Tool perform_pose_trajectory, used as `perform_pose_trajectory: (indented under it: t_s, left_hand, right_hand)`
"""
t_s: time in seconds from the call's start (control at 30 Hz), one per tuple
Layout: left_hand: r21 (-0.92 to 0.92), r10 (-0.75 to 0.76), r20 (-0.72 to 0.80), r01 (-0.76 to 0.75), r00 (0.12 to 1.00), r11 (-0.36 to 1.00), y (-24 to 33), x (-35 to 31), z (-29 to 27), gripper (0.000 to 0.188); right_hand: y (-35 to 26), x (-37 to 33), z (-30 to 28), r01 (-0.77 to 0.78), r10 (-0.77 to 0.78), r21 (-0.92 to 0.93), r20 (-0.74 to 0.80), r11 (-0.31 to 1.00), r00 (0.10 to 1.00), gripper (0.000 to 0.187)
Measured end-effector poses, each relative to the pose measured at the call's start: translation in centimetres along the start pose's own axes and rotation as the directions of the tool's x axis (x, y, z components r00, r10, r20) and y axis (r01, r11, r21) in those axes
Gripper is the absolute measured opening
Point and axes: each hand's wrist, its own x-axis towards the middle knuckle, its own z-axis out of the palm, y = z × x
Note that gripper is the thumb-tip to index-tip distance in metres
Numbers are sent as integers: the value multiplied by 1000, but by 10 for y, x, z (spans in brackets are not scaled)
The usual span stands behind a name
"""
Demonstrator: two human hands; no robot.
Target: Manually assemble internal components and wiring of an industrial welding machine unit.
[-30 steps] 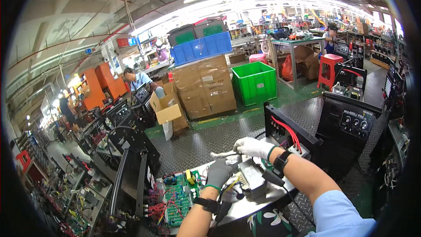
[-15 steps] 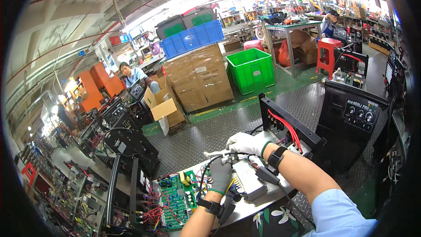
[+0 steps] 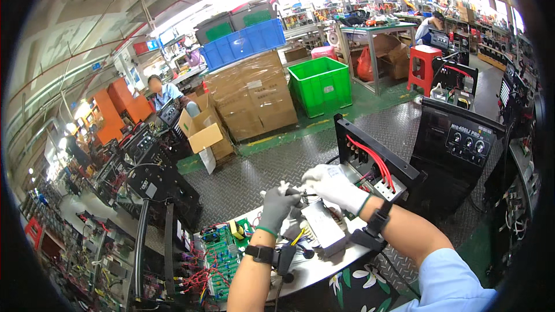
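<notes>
My left hand (image 3: 277,209), in a grey glove, is closed above the open machine chassis, with a small white piece of unclear kind at its fingertips. Just to its right my right hand (image 3: 336,189), gloved in white, has its fingers bent together. A short dark stretch of black cable (image 3: 310,195) shows between the two hands; the fingers hide most of it. Below them lies a silver metal box (image 3: 325,228) with wires along its side. A green circuit board (image 3: 222,260) with red wires is at the left of the chassis.
A black panel (image 3: 376,156) with red cables stands upright at the chassis's far right. Beyond it is a black machine front with knobs (image 3: 462,138). Cartons (image 3: 254,98), a green bin (image 3: 321,88) and a red stool (image 3: 423,69) stand farther back. A co-worker (image 3: 167,93) sits at far left.
My left hand has risen and moved left, and its fingers have turned. My right hand has moved slightly right and up. The black cable's long loop beside the left hand no longer shows.
</notes>
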Motion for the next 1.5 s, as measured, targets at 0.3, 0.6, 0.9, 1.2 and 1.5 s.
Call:
perform_pose_trajectory:
  t_s: [0.3, 0.6, 0.9, 1.2, 1.5]
  left_hand:
    - [-259, 37, 64, -19, 997, 966, 4, -26, 3, 18]
    - [94, 242, -27, -239, 970, 966, -29, -17, 1, 22]
    - [191, 236, 74, -246, 969, 950, -44, -9, -2, 40]
    - [403, 284, 2, -260, 959, 877, -52, 1, -2, 55]
    - [744, 233, 59, -198, 971, 638, 6, -5, 2, 48]
  right_hand:
    - [-10, -17, -17, -137, 52, 373, 229, 918, 972, 24]
    - [1, -12, -10, -237, 127, 772, 202, 590, 971, 20]
    - [-6, -17, -21, -156, -1, 622, 245, 768, 970, 19]
    - [-21, -20, -16, -201, 62, 499, 280, 843, 958, 14]
    - [-30, -29, -22, -133, 112, 411, 75, 902, 991, 17]
